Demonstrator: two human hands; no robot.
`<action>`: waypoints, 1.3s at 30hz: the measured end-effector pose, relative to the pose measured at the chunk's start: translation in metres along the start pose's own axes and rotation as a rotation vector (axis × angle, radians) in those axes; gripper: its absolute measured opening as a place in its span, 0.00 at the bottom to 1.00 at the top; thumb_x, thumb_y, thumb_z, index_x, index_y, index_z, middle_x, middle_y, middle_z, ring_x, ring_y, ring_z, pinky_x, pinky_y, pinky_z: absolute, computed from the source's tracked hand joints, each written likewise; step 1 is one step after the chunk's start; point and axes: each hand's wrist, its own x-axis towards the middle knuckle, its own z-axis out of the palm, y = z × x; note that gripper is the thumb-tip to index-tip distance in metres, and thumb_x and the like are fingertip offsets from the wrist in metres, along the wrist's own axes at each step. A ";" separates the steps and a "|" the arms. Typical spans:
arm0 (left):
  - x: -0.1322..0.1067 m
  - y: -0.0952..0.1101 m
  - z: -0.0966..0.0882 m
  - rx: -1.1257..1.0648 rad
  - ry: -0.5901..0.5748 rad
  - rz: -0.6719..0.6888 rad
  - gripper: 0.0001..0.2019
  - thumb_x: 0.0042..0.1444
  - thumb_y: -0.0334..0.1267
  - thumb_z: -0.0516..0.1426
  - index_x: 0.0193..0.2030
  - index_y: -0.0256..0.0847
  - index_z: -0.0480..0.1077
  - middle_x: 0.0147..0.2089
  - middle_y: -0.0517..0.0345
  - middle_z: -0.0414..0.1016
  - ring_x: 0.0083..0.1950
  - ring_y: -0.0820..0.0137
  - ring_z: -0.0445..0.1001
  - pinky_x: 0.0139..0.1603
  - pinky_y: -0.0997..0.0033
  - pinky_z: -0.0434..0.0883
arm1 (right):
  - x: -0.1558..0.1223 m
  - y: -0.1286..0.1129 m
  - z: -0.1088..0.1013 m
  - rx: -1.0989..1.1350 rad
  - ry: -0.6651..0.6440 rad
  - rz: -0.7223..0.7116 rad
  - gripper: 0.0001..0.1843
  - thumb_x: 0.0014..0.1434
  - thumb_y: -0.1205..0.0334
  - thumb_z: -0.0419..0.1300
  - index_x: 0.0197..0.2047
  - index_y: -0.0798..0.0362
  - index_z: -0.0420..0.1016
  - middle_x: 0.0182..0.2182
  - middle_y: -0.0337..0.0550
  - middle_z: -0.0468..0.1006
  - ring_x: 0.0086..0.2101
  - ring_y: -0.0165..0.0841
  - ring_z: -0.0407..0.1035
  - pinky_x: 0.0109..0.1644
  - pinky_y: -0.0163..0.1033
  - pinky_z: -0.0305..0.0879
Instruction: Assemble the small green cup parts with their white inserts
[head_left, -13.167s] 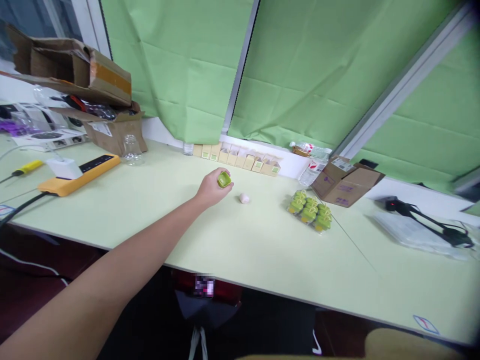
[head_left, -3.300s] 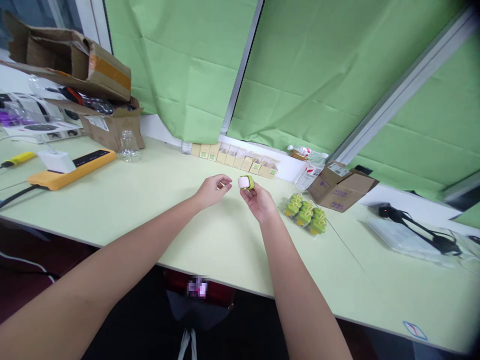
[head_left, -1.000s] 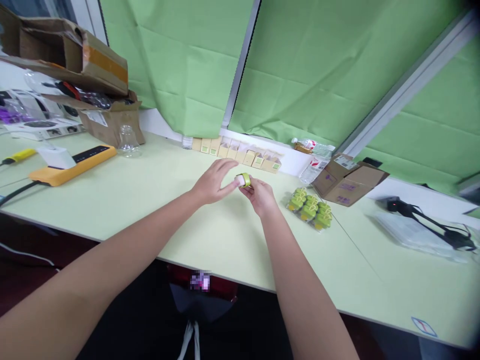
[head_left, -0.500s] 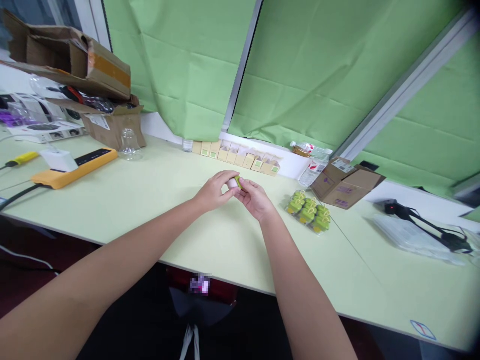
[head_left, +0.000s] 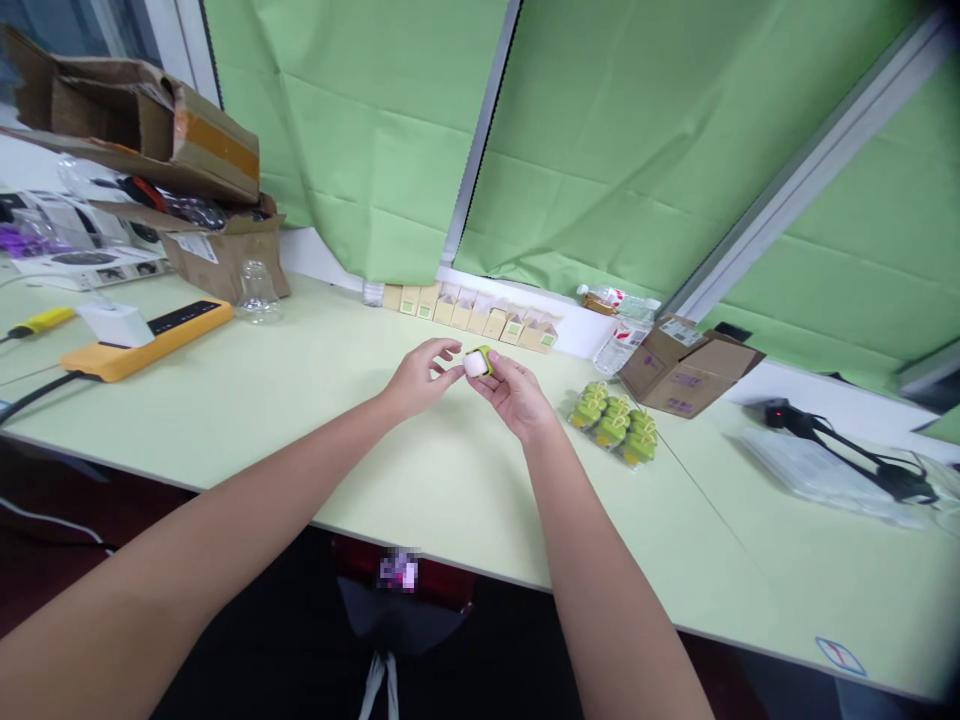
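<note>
My right hand (head_left: 519, 398) pinches a small white rounded case with a green cover (head_left: 477, 363) between thumb and fingers. The white face is turned to the left and the green part shows along the top and right. My left hand (head_left: 424, 377) is just left of it, with thumb and fingers apart and nothing between them. Its thumb tip comes right up to the case; whether they touch I cannot tell. Both hands are above the pale green table (head_left: 442, 480). A clear plastic pack of green items with yellow parts (head_left: 615, 425) lies right of my right hand.
Several small beige cartons (head_left: 469, 312) line the wall behind. Plastic bottles (head_left: 621, 340) and an open cardboard box (head_left: 686, 370) stand at the back right. On the left are an orange power strip (head_left: 187, 328), a clear glass-like vessel (head_left: 257, 292) and stacked cardboard boxes (head_left: 217, 150).
My left hand has come off the case and moved slightly left, its fingers opening. More of the white face and green cover now shows in my right hand.
</note>
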 end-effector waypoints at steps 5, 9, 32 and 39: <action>-0.001 0.000 0.000 0.030 0.001 -0.012 0.14 0.56 0.39 0.59 0.49 0.42 0.70 0.51 0.52 0.75 0.45 0.69 0.75 0.39 0.70 0.73 | 0.002 0.003 -0.001 -0.025 0.034 -0.031 0.15 0.47 0.57 0.74 0.34 0.55 0.76 0.38 0.45 0.83 0.38 0.34 0.79 0.50 0.40 0.76; -0.001 0.002 0.001 -0.005 -0.011 -0.008 0.14 0.56 0.38 0.58 0.50 0.42 0.70 0.51 0.52 0.75 0.46 0.68 0.75 0.40 0.70 0.73 | 0.003 0.004 -0.001 -0.046 0.070 -0.036 0.16 0.45 0.57 0.75 0.33 0.55 0.76 0.37 0.45 0.83 0.37 0.32 0.79 0.49 0.39 0.76; 0.002 -0.010 0.002 -0.064 -0.009 -0.133 0.13 0.54 0.41 0.60 0.47 0.42 0.71 0.48 0.53 0.76 0.42 0.68 0.75 0.37 0.71 0.73 | -0.003 0.004 0.010 -0.040 -0.031 -0.034 0.14 0.47 0.57 0.74 0.33 0.54 0.76 0.37 0.44 0.83 0.39 0.33 0.79 0.51 0.40 0.76; 0.000 -0.006 0.001 -0.097 -0.025 -0.135 0.13 0.57 0.43 0.58 0.47 0.43 0.70 0.49 0.53 0.75 0.43 0.69 0.75 0.36 0.71 0.73 | 0.001 0.003 0.003 -0.007 0.052 -0.070 0.15 0.47 0.57 0.73 0.35 0.54 0.77 0.38 0.43 0.83 0.38 0.32 0.78 0.51 0.39 0.75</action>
